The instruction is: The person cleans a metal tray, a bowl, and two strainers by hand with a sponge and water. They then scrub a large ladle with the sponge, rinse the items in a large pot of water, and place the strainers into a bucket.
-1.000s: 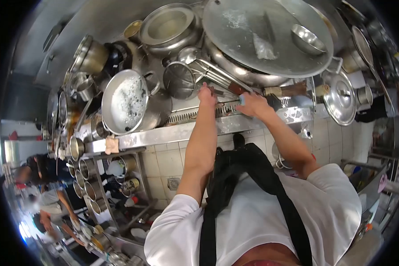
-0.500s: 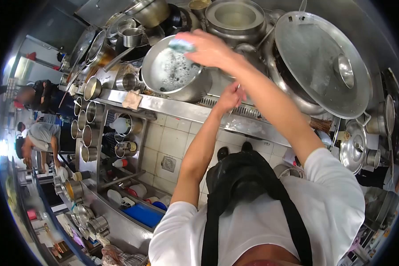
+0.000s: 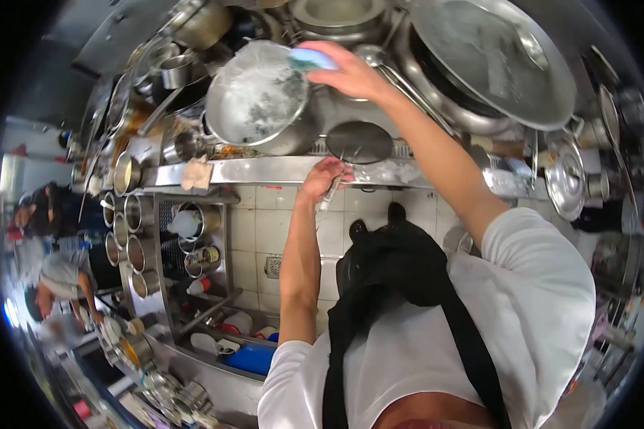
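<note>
A large metal pot (image 3: 295, 131) with soapy, foamy water stands on the counter in front of me. At its right rim, my right hand (image 3: 347, 71) grips a blue-and-green sponge (image 3: 313, 59). My left hand (image 3: 326, 179) is lower, at the counter's front edge, with curled fingers and water running off it. Just above these fingers is a dark, flat round skimmer (image 3: 359, 141), its face turned up. Its thin handle appears to lie in my left hand, though the grip is partly hidden by blur.
To the right, a wide metal pan (image 3: 472, 68) holds water and a ladle (image 3: 529, 48). Pots and small pans crowd the left back. A folded cloth (image 3: 196, 174) lies on the steel edge. Below left stands a rack (image 3: 166, 247) with metal containers. Another person (image 3: 64, 275) bends over at far left.
My left hand has moved left and down, and the skimmer now shows its round face instead of a thin edge. My right hand with the sponge has shifted to the pot's right rim.
</note>
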Demonstrator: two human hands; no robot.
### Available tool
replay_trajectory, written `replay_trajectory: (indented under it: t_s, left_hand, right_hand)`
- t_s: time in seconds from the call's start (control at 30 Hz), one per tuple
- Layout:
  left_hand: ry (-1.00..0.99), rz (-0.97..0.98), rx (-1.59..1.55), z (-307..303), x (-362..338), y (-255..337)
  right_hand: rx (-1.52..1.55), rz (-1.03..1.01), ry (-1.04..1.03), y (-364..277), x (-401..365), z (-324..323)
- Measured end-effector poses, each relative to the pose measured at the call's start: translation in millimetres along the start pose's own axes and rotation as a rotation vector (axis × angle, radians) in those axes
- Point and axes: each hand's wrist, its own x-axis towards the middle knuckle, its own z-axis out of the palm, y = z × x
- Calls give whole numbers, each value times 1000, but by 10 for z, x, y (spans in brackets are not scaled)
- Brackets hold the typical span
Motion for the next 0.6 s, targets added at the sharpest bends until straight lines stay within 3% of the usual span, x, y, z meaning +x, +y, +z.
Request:
replay_trajectory:
  t_s: [0.07, 0.13, 0.2, 0.27, 0.33, 0.4, 0.43, 0.47, 0.6]
  left_hand:
    - [-38, -43, -30, 114, 34, -8]
    - [-65, 18, 13, 248, 217, -110]
    - [23, 115, 188, 242, 493, -454]
    - [84, 102, 68, 405, 326, -445]
    - [25, 34, 134, 433, 17, -349]
    - [-63, -36, 272, 308, -114, -297]
    - [-78, 79, 383, 288, -91, -272]
    - [-94, 198, 483, 295, -81, -274]
    - [-38, 210, 498, 216, -236, -333]
  right_hand:
    - [-180, 208, 186, 587, -646, -63]
    - [-275, 764, 140, 839, -1300, 129]
    - [-516, 208, 148, 1080, -1992, 889]
    - [-600, 211, 49, 1047, -2063, 896]
    - [50, 696, 151, 1551, -1925, 737]
    - [-242, 727, 1, 1361, -1582, 515]
    - [-398, 732, -81, 1169, -1378, 360]
    - [-470, 555, -101, 617, -1354, 544]
    - [-436, 631, -83, 1124, -1290, 343]
